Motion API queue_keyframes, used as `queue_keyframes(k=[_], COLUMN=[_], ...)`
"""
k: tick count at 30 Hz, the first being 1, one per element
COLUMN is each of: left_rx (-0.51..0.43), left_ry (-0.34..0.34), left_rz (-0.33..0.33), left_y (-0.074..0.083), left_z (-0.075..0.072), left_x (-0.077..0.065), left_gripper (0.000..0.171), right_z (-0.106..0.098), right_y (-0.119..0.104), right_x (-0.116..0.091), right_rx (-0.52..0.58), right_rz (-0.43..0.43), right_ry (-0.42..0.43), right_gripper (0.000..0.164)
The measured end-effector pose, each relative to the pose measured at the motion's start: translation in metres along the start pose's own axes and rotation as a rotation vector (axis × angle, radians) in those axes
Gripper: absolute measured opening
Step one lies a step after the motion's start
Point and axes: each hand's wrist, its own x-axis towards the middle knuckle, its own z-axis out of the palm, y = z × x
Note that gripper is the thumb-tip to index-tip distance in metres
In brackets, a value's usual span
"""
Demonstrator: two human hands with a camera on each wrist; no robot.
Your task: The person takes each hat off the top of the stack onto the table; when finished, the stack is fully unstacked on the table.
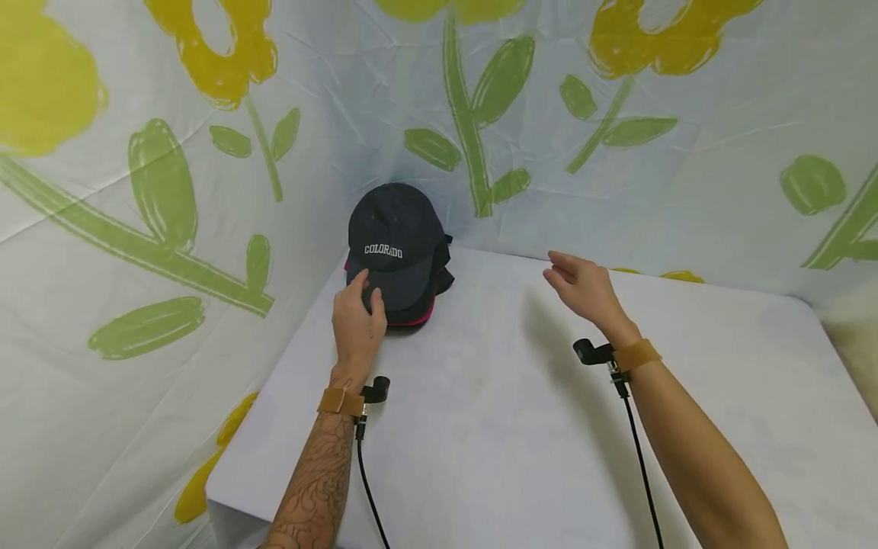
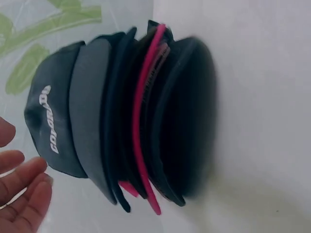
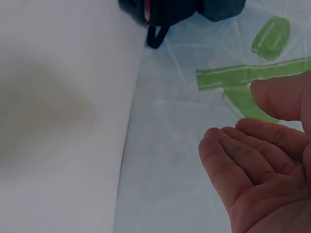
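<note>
"Stacked dark fabric baseball caps (image 1: 396, 221), nested, stand at the surface's far left corner. Which way do they point?"

"Bills roughly toward the near edge; the long axis, crown to bill, runs from back to front. White COLORADO lettering (image 1: 383, 251) on the top cap faces the person, and a thin pink-red brim edge (image 2: 137, 116) shows lower down."

"And the person's left hand (image 1: 360, 320)?"

"By the top bill, thumb and fingers apart, gripping nothing. I can't tell whether a fingertip touches."

"The right hand (image 1: 583, 288)?"

"Above the white cloth-covered surface (image 1: 480, 427), toward its far edge, well apart from the caps. Its fingers lie together, nearly straight, thumb apart, nothing held."
</note>
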Motion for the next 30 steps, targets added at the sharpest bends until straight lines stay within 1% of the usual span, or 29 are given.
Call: queue_keyframes(k=[3,8,13,15,19,22,24,26,30], left_rx=[-0.012,-0.027,-0.091,-0.114,-0.132,-0.136,-0.137,-0.132,-0.124], left_ry=[0.021,-0.013,-0.033,-0.036,-0.037,-0.029,-0.018,-0.013,-0.020], left_rz=[-0.059,-0.167,-0.263,-0.285,-0.313,-0.327,-0.337,-0.348,-0.384], left_y=[-0.008,-0.018,-0.024,-0.026,-0.030,-0.031,-0.032,-0.034,-0.040], left_z=[-0.002,-0.002,-0.001,0.001,0.001,0.000,0.000,-0.002,-0.005], left_x=[0.000,0.001,0.001,0.002,0.005,0.008,0.009,0.009,0.008], left_gripper=[0.040,0.046,0.050,0.050,0.050,0.050,0.049,0.048,0.048], right_z=[0.009,0.028,0.049,0.055,0.068,0.073,0.075,0.078,0.090], right_y=[-0.006,-0.019,-0.034,-0.040,-0.053,-0.061,-0.066,-0.070,-0.076], right_x=[0.015,0.039,0.064,0.074,0.093,0.106,0.112,0.116,0.123], right_rx=[0.029,0.130,0.205,0.222,0.226,0.235,0.266,0.330,0.529], right_rz=[0.010,0.066,0.105,0.113,0.112,0.104,0.104,0.112,0.157], right_ry=[-0.033,-0.097,-0.162,-0.184,-0.208,-0.216,-0.228,-0.243,-0.288], right_gripper=[0.051,0.051,0.051,0.050,0.049,0.048,0.048,0.048,0.049])
